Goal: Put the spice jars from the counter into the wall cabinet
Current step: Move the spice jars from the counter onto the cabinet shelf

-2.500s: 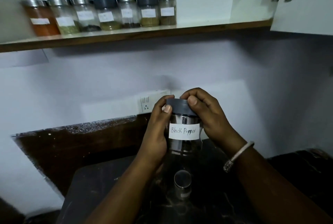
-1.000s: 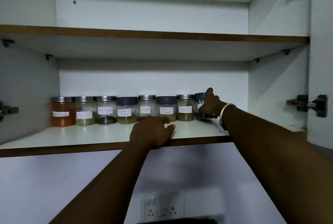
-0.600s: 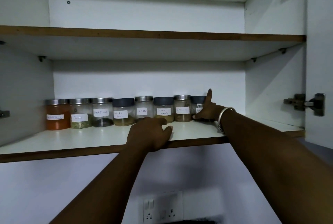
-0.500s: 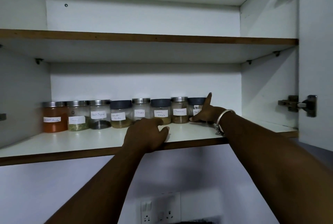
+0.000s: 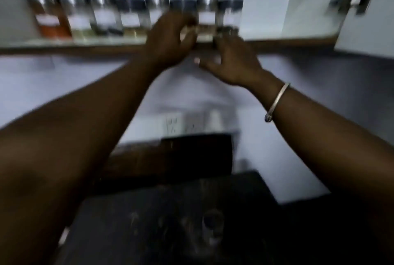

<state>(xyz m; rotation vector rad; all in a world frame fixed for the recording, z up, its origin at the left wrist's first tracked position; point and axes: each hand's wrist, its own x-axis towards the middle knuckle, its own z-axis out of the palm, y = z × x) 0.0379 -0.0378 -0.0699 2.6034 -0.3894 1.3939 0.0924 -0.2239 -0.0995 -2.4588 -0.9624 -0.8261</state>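
landmark: white cabinet shelf w/ brown wood front edge (image 5: 74, 48), runs across top of view; all places given vs it.
spice jars: row of clear glass spice jars (image 5: 136, 17) w/ white labels, metal or dark lids. They stand side by side on the shelf, from its left end to past mid. Heavy blur, labels unreadable.
end jars: orange-red filled jar (image 5: 54, 23) at left end of row; dark-lidded jar (image 5: 229, 16) at right end, shelf bare to its right.
left hand: left hand (image 5: 170, 40) up at the shelf's front edge, in front of mid-row jars, hiding part of them. Fingers curled inward; blur, so can't tell if they grip a jar or nothing.
right hand: right hand (image 5: 232, 62) just below the shelf edge, under the right-end jar. Fingers loose and spread, thumb out to the left, nothing held. Fingertips overlap the edge; contact can't tell.
bangle: thin silver metal bangle (image 5: 277, 100) on right wrist, below shelf.
door: white cabinet door (image 5: 375, 34) open at shelf's right end, w/ dark metal hinge (image 5: 351, 2) above shelf level.
socket: white wall socket plate (image 5: 183, 125) well below shelf, approx under the hands.
counter: dark stone counter (image 5: 138, 222) far below shelf, at bottom of view; small shiny steel cup (image 5: 212, 225) upright on it, blurred.
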